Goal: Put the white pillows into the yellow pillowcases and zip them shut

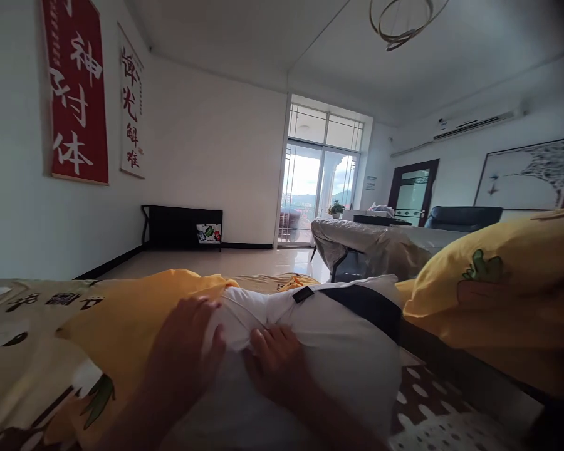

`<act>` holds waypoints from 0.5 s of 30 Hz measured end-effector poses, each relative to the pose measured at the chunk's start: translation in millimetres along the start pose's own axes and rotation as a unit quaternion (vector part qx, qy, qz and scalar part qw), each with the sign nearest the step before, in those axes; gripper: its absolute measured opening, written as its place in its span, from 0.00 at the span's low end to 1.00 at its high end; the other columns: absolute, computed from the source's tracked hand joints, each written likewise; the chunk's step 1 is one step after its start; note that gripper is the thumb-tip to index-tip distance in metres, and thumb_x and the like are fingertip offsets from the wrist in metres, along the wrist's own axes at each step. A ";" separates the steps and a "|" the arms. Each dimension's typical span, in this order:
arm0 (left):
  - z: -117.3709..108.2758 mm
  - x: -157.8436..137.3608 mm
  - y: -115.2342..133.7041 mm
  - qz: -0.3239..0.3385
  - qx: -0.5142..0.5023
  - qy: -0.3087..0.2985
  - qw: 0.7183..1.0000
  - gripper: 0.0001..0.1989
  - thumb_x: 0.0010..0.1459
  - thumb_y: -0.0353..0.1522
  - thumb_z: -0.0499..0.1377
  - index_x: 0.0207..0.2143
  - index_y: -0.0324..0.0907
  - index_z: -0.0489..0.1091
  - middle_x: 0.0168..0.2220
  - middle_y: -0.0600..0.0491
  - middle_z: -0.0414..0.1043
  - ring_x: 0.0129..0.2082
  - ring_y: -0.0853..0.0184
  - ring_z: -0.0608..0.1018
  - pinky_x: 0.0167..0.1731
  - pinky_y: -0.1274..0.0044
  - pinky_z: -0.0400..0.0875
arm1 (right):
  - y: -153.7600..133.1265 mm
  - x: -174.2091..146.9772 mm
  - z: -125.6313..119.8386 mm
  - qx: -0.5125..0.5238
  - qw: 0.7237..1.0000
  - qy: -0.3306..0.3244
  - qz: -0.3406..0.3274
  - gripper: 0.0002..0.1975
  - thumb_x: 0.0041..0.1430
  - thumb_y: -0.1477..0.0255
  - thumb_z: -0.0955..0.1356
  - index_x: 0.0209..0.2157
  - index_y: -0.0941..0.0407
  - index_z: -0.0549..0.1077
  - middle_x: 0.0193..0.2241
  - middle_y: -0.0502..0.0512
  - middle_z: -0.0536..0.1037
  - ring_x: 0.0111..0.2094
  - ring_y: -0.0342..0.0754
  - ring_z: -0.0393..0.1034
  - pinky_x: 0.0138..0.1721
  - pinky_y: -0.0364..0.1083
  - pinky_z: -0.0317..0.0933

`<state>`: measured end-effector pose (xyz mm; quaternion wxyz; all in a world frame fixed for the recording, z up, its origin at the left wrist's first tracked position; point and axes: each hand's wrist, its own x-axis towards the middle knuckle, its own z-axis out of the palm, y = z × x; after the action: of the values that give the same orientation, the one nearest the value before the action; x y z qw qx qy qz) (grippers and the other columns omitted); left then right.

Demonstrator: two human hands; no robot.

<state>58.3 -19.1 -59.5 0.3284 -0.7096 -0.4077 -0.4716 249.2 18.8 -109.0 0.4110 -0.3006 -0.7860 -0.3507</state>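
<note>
Head view: R hand (277, 360) clutches white cloth (348, 344); L hand (185, 341), thumb spread, rests loose by yellow cloth (131, 319).

A potted plant (336, 209) apparently stands on the covered table (357, 233).

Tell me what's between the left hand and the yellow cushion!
The right hand and white cloth with a dark band, as the head view shows.

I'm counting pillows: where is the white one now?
In the head view, the white pillow lies low, around the middle, the right hand on it, between yellow cloth on the left and a yellow pillow on the right.
</note>
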 end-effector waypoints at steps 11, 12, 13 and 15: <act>35.1 45.6 -23.0 -0.154 0.109 -0.255 0.948 0.15 0.59 0.26 0.48 0.44 0.39 0.71 0.39 0.48 0.74 0.42 0.59 0.74 0.36 0.70 0.66 | 21.8 17.7 -30.0 0.015 0.995 -0.093 -0.040 0.13 0.59 0.66 0.64 0.42 0.59 0.69 0.32 0.57 0.74 0.34 0.51 0.64 0.38 0.49 0.52; 32.2 47.0 -23.3 -0.163 0.104 -0.259 0.947 0.15 0.59 0.27 0.48 0.44 0.40 0.71 0.39 0.48 0.74 0.41 0.60 0.74 0.35 0.72 0.66 | 28.0 23.9 -32.6 -0.001 0.994 -0.103 -0.035 0.16 0.59 0.64 0.65 0.46 0.58 0.69 0.37 0.59 0.74 0.38 0.53 0.64 0.41 0.50 0.52; 29.8 47.8 -22.9 -0.169 0.100 -0.258 0.946 0.14 0.60 0.27 0.48 0.43 0.40 0.71 0.38 0.49 0.74 0.40 0.61 0.74 0.34 0.73 0.66 | 34.4 30.0 -33.6 -0.018 0.993 -0.111 -0.027 0.20 0.58 0.62 0.65 0.50 0.56 0.68 0.43 0.61 0.73 0.43 0.56 0.64 0.44 0.52 0.52; 27.3 47.8 -19.4 -0.165 0.098 -0.243 0.951 0.14 0.60 0.29 0.49 0.43 0.42 0.72 0.37 0.50 0.74 0.40 0.62 0.75 0.33 0.74 0.65 | 45.7 40.2 -29.6 -0.041 0.990 -0.137 -0.013 0.29 0.56 0.57 0.67 0.57 0.51 0.63 0.51 0.63 0.69 0.51 0.60 0.60 0.49 0.56 0.49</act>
<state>62.7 25.7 -22.4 0.2052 -0.6898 -0.6308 -0.2902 277.5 28.8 -48.4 0.2817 -0.3522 -0.8238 -0.3434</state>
